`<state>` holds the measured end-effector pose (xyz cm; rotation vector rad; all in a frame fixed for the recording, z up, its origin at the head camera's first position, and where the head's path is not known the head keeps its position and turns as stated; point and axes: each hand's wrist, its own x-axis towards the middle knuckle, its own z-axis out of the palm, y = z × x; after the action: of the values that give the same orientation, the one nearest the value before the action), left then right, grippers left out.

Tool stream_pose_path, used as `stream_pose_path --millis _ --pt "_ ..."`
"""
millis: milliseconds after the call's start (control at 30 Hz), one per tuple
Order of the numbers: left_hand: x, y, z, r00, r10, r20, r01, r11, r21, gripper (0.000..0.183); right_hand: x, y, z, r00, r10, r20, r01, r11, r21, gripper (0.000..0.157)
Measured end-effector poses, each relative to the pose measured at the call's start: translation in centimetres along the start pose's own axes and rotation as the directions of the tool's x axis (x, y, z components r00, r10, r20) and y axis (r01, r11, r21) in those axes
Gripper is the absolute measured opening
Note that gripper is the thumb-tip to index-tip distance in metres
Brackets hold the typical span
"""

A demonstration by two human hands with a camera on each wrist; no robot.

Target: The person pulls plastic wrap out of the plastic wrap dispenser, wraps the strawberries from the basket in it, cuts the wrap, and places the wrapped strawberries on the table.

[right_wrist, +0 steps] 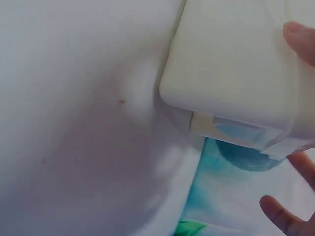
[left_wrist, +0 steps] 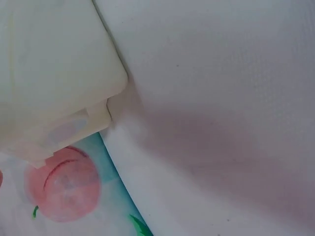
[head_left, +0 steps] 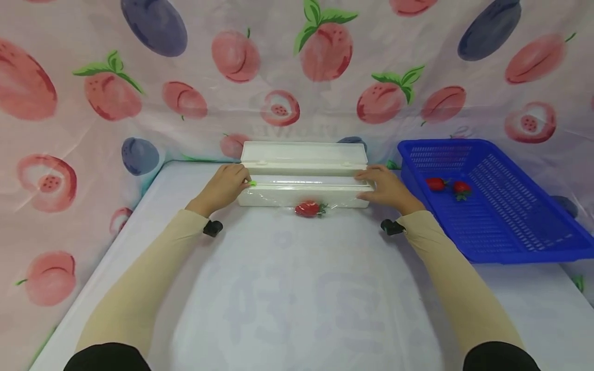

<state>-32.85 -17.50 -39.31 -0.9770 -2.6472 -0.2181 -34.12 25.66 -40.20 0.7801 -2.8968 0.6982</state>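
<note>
At twelve o'clock, box [head_left: 325,198] open, strawberry [head_left: 308,208] in pulled-out film [head_left: 275,196]; cut apparently left to do. Left hand [head_left: 224,186] pinches green tab [head_left: 252,183]; right hand [head_left: 387,186], fingers apart, touches box. Basket [head_left: 524,256], two o'clock: two strawberries [head_left: 435,184], seemingly unwrapped.

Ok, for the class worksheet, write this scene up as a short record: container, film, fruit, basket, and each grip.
Container: long white box on the white table, its lid raised at the back
Film: clear film inside, some hanging over the front
Loose fruit: one strawberry at the box's front, in film
Basket: blue basket to the right, holding two strawberries
Left grip: at the box's left end, by a green piece; pinch unclear
Right grip: at the right end, thumb on the box, fingers spread
</note>
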Motion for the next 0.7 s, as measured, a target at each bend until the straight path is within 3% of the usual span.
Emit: stream_pose_path --millis 233,700 --pt "-0.3 -0.4 0.3 0.998 0.031 -0.061 -0.031 1.0 0.002 0.01 -0.2 -1.1 -0.5 0.999 -0.004 0.043 0.014 0.972 -0.235 0.049" --pt "-1.2 -1.0 0.3 0.991 0.031 -0.127 -0.031 1.0 -0.003 0.012 -0.5 -1.7 -0.4 0.999 -0.036 0.009 0.037 0.966 -0.256 0.047"
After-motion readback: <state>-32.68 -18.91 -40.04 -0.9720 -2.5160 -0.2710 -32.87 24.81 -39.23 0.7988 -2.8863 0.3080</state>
